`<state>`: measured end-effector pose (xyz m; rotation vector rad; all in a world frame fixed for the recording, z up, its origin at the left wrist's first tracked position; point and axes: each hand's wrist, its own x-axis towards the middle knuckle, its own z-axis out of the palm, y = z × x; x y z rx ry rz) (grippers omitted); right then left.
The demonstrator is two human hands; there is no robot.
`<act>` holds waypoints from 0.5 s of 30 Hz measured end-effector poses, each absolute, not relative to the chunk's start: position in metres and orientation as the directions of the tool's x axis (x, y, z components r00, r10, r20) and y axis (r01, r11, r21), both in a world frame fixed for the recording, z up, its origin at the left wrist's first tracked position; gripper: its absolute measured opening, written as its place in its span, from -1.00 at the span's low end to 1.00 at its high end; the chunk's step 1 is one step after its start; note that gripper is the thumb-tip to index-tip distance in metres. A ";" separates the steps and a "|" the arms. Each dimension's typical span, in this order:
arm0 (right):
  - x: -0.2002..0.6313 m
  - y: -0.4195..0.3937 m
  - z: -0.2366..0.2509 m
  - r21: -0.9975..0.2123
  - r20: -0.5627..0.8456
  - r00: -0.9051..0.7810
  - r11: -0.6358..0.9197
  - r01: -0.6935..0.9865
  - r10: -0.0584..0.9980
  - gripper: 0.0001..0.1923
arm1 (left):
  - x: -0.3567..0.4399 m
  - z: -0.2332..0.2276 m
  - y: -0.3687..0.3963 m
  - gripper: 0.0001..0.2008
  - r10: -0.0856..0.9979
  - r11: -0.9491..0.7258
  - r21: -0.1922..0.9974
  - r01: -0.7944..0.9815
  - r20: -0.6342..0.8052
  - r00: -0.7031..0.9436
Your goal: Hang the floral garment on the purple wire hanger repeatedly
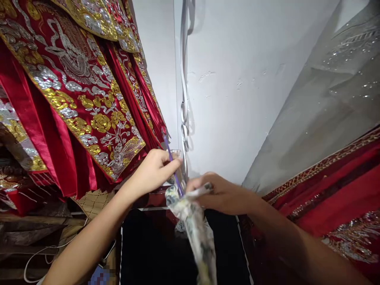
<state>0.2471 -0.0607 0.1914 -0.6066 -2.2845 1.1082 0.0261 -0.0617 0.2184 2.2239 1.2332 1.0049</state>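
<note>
A white wall stands behind, with a red embroidered hanging to the left and, lower down, a black mat. Above the mat hangs a stained cloth, blurred, its upper part bunched in the right hand, whose fingers are closed on it. The left hand pinches a slim purple stick between thumb and fingers, slanted, its lower end meeting the bunched cloth. The work seems partway along: cloth and stick are already brought together and the cloth bears dark marks, but neither is set down; blur hides how much of the stick's lower end is done.
</note>
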 end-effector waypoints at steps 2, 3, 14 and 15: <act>0.252 -0.046 0.184 -0.593 0.490 -0.585 0.739 0.319 0.646 -0.78 | 0.024 0.212 -0.066 -0.47 0.880 -0.474 0.693 0.543 0.374 0.292; 0.256 -0.037 0.179 -0.493 0.578 -0.506 0.768 0.409 0.641 -0.66 | 0.021 0.209 -0.067 -0.47 0.888 -0.460 0.733 0.501 0.377 0.264; 0.244 0.008 0.159 -0.093 0.852 -0.400 0.850 0.518 0.337 -0.37 | 0.003 0.216 -0.044 -0.44 0.930 -0.261 0.853 -0.452 0.348 0.119; 0.244 0.015 0.168 -0.093 0.864 -0.374 0.837 0.539 0.337 -0.41 | -0.003 0.213 -0.039 -0.45 0.954 -0.202 0.834 -0.514 0.286 0.089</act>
